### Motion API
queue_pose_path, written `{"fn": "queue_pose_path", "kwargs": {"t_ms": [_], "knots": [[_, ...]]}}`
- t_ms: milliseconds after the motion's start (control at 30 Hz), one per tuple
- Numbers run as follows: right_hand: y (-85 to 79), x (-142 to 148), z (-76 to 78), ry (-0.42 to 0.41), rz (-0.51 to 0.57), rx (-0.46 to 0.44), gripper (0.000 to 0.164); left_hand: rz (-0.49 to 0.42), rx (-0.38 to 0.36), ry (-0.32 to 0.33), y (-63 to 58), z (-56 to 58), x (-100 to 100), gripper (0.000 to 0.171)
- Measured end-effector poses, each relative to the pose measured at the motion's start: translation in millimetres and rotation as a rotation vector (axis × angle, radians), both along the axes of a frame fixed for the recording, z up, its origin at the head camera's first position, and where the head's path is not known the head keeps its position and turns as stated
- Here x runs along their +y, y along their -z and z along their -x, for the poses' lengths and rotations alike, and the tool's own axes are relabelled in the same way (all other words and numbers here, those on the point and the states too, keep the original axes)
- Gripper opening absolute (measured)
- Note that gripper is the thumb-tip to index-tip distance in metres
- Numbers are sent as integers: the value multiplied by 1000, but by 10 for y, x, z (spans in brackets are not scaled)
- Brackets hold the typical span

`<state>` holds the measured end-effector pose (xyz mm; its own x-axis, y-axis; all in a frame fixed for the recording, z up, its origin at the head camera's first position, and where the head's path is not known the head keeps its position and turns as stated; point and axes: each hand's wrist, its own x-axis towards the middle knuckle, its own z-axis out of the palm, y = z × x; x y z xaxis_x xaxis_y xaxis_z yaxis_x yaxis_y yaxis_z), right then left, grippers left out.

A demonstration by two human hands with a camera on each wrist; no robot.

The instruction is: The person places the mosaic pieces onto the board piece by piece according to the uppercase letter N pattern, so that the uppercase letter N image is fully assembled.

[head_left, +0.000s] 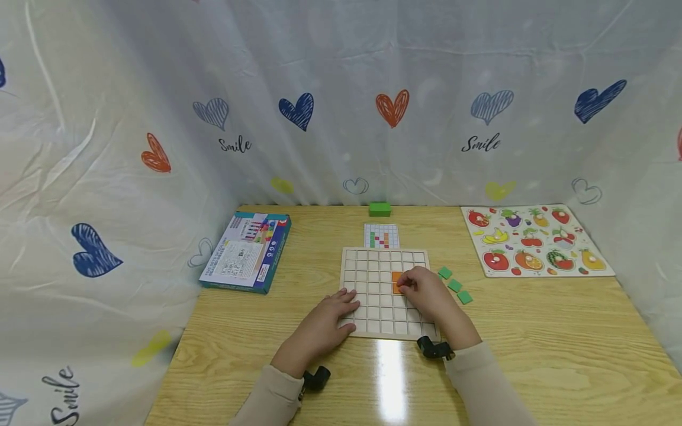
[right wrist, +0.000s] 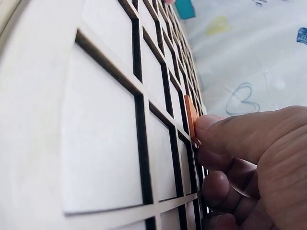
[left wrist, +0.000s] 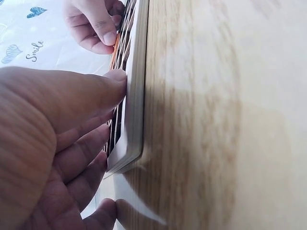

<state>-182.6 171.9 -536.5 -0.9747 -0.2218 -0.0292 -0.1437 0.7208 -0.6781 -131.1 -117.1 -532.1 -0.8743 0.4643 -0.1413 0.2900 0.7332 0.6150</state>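
A pale wooden grid board (head_left: 373, 300) lies in front of me with an orange square tile (head_left: 396, 276) in one of its cells. Just below that one is a second orange tile (right wrist: 191, 115), pinched by the thumb and fingers of my right hand (head_left: 427, 294) at the board's surface. On the board's left edge rests my left hand (head_left: 326, 319), fingers spread over the rim and thumb near the lower corner. The left wrist view shows this hand (left wrist: 53, 139) close up against the board's side. Several green tiles (head_left: 454, 285) lie right of the board.
Behind the board lie a pattern card (head_left: 381, 235) and a green block (head_left: 379, 209). At the left is a blue-edged flat box (head_left: 247, 251). A fruit puzzle board (head_left: 538, 241) lies at the far right. A printed curtain (head_left: 341, 160) encloses the table's back and sides.
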Motion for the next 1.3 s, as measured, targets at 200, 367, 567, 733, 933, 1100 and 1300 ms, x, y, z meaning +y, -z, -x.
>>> {"fn": "queue_pose_path", "kwargs": {"t_ms": [200, 367, 567, 733, 933, 1100, 1300], "knots": [[-9, 9, -12, 8, 9, 3, 5, -3, -12, -7, -17, -7, 1, 51], [-76, 156, -39, 62, 51, 20, 7, -11, -15, -5, -19, -8, 5, 51], [-175, 545, -44, 131, 10, 51, 12, -17, -1, 8, -19, -10, 5, 51], [-185, 783, -15, 92, -67, -14, 14, -21, 0, 6, -23, -14, -5, 51], [-167, 859, -61, 49, -88, -93, 9, -10, -11, 8, -11, -14, -3, 52], [-173, 792, -165, 155, -126, -147, 19, -11, 0, 11, -8, -13, 3, 51], [-180, 648, -223, 237, -136, -141, 29, -15, -6, 7, -20, -16, -2, 51]]}}
